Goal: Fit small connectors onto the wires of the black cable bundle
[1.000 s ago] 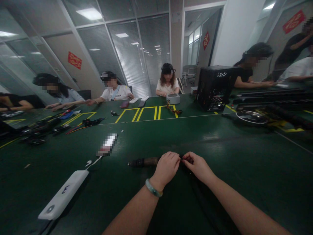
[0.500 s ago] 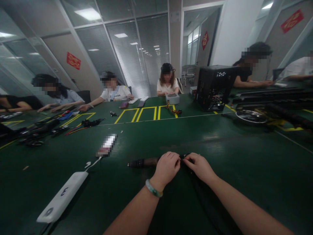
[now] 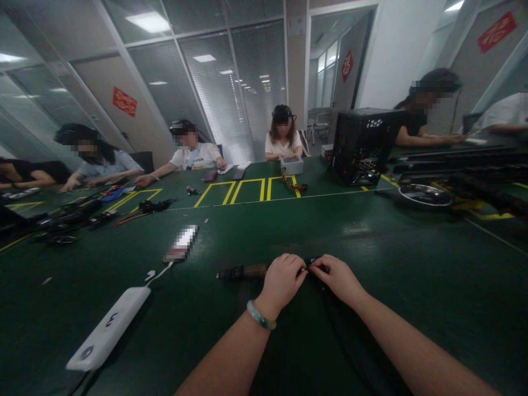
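My left hand and my right hand meet at the middle of the green table, fingertips pinching a dark sleeved cable. Its thick black-and-brown length runs left from my left hand and lies on the table. A small metal tip shows between my fingers, with the rest of it hidden. A thin dark lead seems to trail from my right hand toward me. A pale green bangle circles my left wrist.
A white power bank with a white lead and a pixelated phone lie to my left. Farther off are a black computer case, a silver power supply, loose wire bundles, yellow tape outlines and several seated co-workers.
My hands stay together on the cable, with the fingers shifted slightly around the small metal tip. The whole scene has moved a little in view, as my head has moved slightly.
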Tool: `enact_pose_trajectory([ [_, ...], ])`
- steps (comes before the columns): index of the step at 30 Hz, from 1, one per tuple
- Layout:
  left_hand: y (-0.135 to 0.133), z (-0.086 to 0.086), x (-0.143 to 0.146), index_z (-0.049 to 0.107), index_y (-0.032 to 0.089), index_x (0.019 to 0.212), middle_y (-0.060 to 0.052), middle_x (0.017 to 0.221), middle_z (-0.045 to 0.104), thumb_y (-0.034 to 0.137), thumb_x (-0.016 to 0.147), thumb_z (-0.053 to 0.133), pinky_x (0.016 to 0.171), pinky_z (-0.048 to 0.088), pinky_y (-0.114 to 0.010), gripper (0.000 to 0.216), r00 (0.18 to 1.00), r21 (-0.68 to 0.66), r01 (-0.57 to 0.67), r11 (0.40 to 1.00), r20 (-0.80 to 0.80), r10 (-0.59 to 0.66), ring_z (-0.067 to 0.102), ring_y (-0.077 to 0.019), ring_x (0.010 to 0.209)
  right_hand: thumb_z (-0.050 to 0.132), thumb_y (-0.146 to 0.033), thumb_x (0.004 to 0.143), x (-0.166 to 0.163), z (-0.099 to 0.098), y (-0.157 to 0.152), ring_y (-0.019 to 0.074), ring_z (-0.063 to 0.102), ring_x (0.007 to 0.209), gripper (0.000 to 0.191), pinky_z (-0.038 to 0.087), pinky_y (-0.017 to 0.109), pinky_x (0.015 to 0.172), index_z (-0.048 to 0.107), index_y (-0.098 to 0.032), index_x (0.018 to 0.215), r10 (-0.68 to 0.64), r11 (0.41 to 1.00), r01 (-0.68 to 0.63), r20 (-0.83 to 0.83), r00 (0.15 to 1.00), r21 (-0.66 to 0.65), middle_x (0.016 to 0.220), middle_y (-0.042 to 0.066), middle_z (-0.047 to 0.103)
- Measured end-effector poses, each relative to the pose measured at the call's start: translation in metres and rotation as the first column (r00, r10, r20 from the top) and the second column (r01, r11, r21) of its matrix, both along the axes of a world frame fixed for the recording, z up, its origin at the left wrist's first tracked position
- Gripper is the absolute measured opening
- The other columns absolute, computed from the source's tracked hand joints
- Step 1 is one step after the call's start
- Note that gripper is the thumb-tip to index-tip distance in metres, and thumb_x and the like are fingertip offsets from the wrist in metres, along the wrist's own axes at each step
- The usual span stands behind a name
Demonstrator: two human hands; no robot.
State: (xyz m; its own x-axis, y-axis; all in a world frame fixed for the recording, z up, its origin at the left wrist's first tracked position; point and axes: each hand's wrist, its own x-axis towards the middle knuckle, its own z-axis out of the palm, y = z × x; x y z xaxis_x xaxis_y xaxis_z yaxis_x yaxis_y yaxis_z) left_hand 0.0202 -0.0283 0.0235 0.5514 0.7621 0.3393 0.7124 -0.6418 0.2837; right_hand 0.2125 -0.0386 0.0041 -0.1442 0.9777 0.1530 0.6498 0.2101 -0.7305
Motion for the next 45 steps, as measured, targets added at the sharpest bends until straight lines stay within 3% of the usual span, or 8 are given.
enact_pose_trajectory([
  [10,-0.0018,0.0030,-0.0002,0.058,0.024,0.098,0.000,0.100,0.062,0.017,0.087,0.059,0.085,0.045,-0.035,0.013,0.999,-0.018,0.009,1.000,0.034,-0.008,0.055,-0.0198,0.096,0.058,-0.030,0.087,0.0016,0.0040,-0.0021,0.0178,0.059,0.081,0.014,0.043,0.029,0.074,0.070,-0.023,0.085,0.026,0.999,-0.026,-0.017,1.000,0.022,0.088,0.002,0.065],
  [17,-0.0028,0.0051,-0.0006,0.058,0.022,0.100,-0.002,0.100,0.062,0.027,0.090,0.058,0.084,0.046,-0.036,0.011,0.998,-0.032,0.011,0.999,0.058,-0.009,0.056,-0.0213,0.096,0.057,-0.031,0.088,0.0032,0.0043,-0.0022,0.0176,0.058,0.078,0.015,0.042,0.029,0.070,0.069,-0.023,0.084,0.031,0.999,-0.031,-0.006,0.999,0.014,0.087,0.001,0.064],
  [24,-0.0021,0.0032,-0.0004,0.058,0.023,0.099,-0.001,0.102,0.062,0.020,0.089,0.058,0.088,0.045,-0.036,0.011,0.999,-0.022,0.014,1.000,0.039,-0.013,0.056,-0.0199,0.098,0.058,-0.032,0.088,0.0050,0.0021,-0.0020,0.0170,0.057,0.076,0.015,0.041,0.029,0.070,0.069,-0.024,0.084,0.040,0.999,-0.039,-0.012,0.999,0.018,0.086,0.001,0.064],
  [34,-0.0010,0.0009,-0.0011,0.058,0.022,0.097,-0.003,0.114,0.061,0.023,0.088,0.061,0.094,0.043,-0.038,0.010,0.998,-0.015,0.008,1.000,0.062,-0.007,0.055,-0.0219,0.107,0.059,-0.030,0.088,0.0068,-0.0048,0.0021,0.0168,0.057,0.076,0.014,0.041,0.028,0.070,0.070,-0.023,0.083,0.087,0.996,-0.086,-0.035,0.996,0.025,0.084,0.001,0.063],
  [45,0.0012,-0.0006,-0.0007,0.059,0.024,0.099,-0.001,0.107,0.063,0.026,0.094,0.055,0.090,0.045,-0.036,0.007,1.000,0.005,0.018,1.000,-0.003,-0.018,0.056,-0.0200,0.101,0.059,-0.031,0.087,0.0055,-0.0016,0.0007,0.0170,0.058,0.077,0.014,0.041,0.029,0.070,0.071,-0.024,0.084,0.063,0.998,-0.063,-0.010,0.998,-0.003,0.086,0.001,0.064],
])
